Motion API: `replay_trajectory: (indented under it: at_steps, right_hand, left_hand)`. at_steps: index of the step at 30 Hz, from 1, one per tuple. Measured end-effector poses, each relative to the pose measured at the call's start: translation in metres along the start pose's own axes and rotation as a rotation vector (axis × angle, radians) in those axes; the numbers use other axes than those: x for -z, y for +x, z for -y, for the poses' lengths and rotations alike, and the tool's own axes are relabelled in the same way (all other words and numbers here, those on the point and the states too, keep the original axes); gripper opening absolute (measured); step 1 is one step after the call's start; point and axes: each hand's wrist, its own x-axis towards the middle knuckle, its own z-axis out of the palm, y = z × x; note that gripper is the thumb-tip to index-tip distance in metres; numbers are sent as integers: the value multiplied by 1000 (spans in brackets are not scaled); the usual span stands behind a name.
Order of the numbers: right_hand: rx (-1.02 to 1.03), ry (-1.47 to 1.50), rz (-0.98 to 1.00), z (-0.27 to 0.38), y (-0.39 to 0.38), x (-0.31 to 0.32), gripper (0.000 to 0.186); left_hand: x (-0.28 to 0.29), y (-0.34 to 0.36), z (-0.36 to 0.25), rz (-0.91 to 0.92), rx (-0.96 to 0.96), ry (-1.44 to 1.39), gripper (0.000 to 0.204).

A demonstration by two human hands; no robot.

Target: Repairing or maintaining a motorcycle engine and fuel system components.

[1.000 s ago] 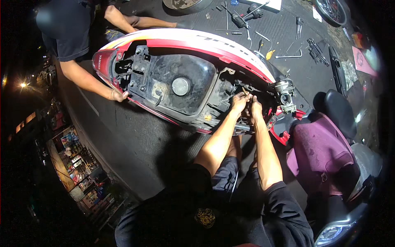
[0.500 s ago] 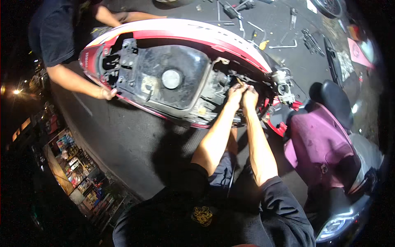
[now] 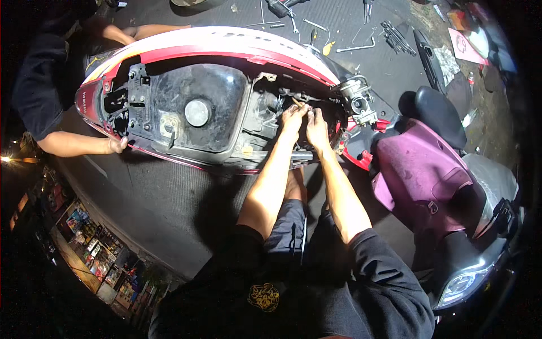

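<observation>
Head view, left hand (image 3: 292, 118): fingertips seem pinched on a slim tan piece (image 3: 296, 103), inside the open bay
Right hand (image 3: 317, 127): fingers bent together just beside the left; cannot tell whether they grasp anything
Motorcycle (image 3: 186, 42): lies across the view, red-and-white sides, top open; hands between its black tank (image 3: 226, 90) and metal carburettor (image 3: 357, 101)
Co-worker's forearm (image 3: 73, 145): reaches to the rear edge of the bodywork
L-shaped wrench (image 3: 355, 49): on the dark ground (image 3: 147, 192), beyond the far side
Step in hand: probably fingertip work on a small part
Next move calls for: by judgement, fine aim and a steady body
</observation>
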Motion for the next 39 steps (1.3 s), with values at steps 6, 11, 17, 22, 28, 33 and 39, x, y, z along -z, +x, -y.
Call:
replay_trajectory:
  at_steps: [6, 11, 17, 22, 28, 33, 39]
  right_hand:
    - [89, 41, -36, -4, 2, 3, 30]
    - [36, 24, -28, 4, 0, 1, 31]
    - [-79, 86, -186, -1, 8, -16, 40]
    - [-228, 285, -72, -12, 19, -14, 48]
    - [47, 103, -65, -16, 1, 0, 39]
    - [-36, 183, -3, -6, -4, -5, 31]
    - [-233, 493, -250, -9, 12, -27, 43]
  left_hand:
    - [-6, -3, -2, 17, 30, 40, 10]
    - [-7, -4, 1, -21, 36, -40, 10]
    - [-12, -7, 8, -44, 0, -125, 10]
    - [-6, -4, 7, -27, -29, -30, 16]
    - [-1, 1, 6, 108, -116, 147, 14]
    - [3, -7, -7, 46, 41, 145, 20]
    - [-3, 4, 8, 53, 8, 14, 14]
